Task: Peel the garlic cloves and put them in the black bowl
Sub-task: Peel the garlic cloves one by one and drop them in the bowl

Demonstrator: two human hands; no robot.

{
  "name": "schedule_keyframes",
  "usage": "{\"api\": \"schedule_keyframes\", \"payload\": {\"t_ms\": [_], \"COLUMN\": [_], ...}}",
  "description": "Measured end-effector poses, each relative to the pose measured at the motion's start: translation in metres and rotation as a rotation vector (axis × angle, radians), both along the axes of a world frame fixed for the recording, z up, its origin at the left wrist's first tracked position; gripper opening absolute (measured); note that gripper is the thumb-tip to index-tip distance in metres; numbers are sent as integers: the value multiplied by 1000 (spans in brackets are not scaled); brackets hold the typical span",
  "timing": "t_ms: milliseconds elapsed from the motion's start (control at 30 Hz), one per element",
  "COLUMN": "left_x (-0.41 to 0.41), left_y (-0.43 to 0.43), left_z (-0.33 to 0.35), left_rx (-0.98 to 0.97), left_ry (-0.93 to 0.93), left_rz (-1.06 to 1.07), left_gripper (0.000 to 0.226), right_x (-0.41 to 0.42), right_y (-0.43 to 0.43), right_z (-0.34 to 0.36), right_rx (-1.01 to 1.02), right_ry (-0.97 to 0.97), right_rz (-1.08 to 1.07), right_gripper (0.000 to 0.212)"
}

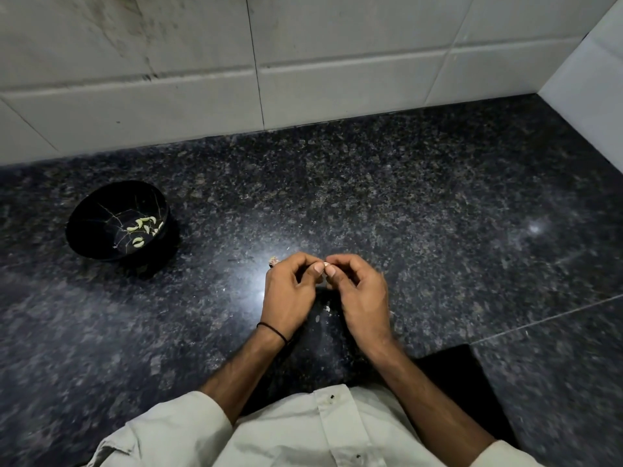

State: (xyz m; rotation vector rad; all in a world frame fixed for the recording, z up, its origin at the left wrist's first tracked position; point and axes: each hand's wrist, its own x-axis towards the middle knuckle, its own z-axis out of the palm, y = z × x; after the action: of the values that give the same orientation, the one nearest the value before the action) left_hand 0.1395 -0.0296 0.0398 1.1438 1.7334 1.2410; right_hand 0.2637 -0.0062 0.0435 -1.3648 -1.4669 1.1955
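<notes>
Above the desk (pixel 438 214), we found fingers (pixel 318 268) of the left hand (pixel 290 298) and right hand (pixel 364 298) pinching one garlic clove (pixel 326 263); we judged it light, slippery, best gripped endwise.

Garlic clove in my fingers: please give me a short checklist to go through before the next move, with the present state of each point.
1. Grip: the left hand and the right hand both pinch the garlic clove between thumb and fingers. Ok.
2. Clove fully peeled: the fingertips hide most of it. Cannot tell.
3. Target: the black bowl stands open side up on the countertop, to the left of the hands. Ok.
4. Room in the bowl: only a few peeled cloves lie on its bottom. Ok.
5. Loose skin: small pale scraps lie on the countertop under the hands. Not ok.
</notes>
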Motion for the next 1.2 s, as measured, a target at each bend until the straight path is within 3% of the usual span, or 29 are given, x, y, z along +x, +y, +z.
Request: {"api": "schedule_keyframes", "payload": {"t_ms": [233,433,767,1033,1200], "left_x": [-2,5,7,3,2], "left_y": [-3,-3,-6,-3,-3], "left_z": [1,6,5,-2,-1], "left_rx": [-8,-60,-58,-113,-170], "left_ry": [219,139,105,-26,39], "left_rz": [-18,3,-18,30,75], "left_gripper": [17,20,27,27,26], "right_x": [-4,-10,-17,-13,-12], "right_y": [1,-2,-2,1,0], "right_z": [0,2,-7,-3,-9], "right_rx": [-73,-8,74,44,6], "right_ry": [84,20,-261,-198,-163], "right_rz": [40,12,76,83,65], "right_gripper": [7,15,29,30,17]}}
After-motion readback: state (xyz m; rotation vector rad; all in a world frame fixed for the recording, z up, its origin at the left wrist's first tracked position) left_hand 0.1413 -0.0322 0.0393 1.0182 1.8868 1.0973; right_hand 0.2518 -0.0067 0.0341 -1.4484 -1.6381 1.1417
